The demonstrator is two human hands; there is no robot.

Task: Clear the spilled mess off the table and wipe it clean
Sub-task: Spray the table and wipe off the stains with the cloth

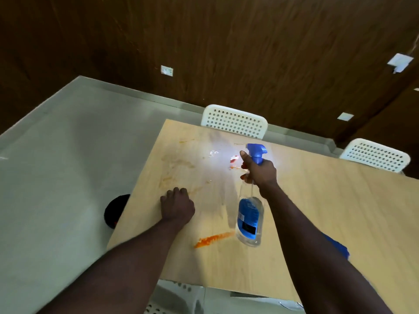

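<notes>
The right hand [260,171] grips the bottle [249,220] round its neck, just under the blue trigger head [256,151], thumb up beside it. The bottle hangs tilted above the middle of the table [317,200], nozzle towards the far edge. It is clear plastic and looks nearly empty, so it is probably light and easy to swing one-handed. The neck is the right place to hold it; the smooth body would likely slip if wet.

The left hand [178,206] is clenched, knuckles resting on the table near the left edge. Nothing shows in it.

The mess lies in several spots:
- A thick orange smear [214,239] sits towards the near edge, just beside the bottle's base. It looks soft and pasty, and is likely to spread if pushed rather than lifted.
- A few red bits [234,158] lie below the nozzle, beside a wet patch [215,152].
- Faint dried stains [172,162] run towards the far left corner and will probably need soaking and rubbing.

A blue cloth [340,247] lies towards the right, half hidden by the right forearm. It should be limp and absorbent, best bunched in the palm.

There is open room across the right half of the table. The left and near edges are close to the mess, so strokes should run inward, or paste may go over the side. A dark round thing [116,210] sits on the floor by the left edge. White chairs [234,121] stand along the far edge.
</notes>
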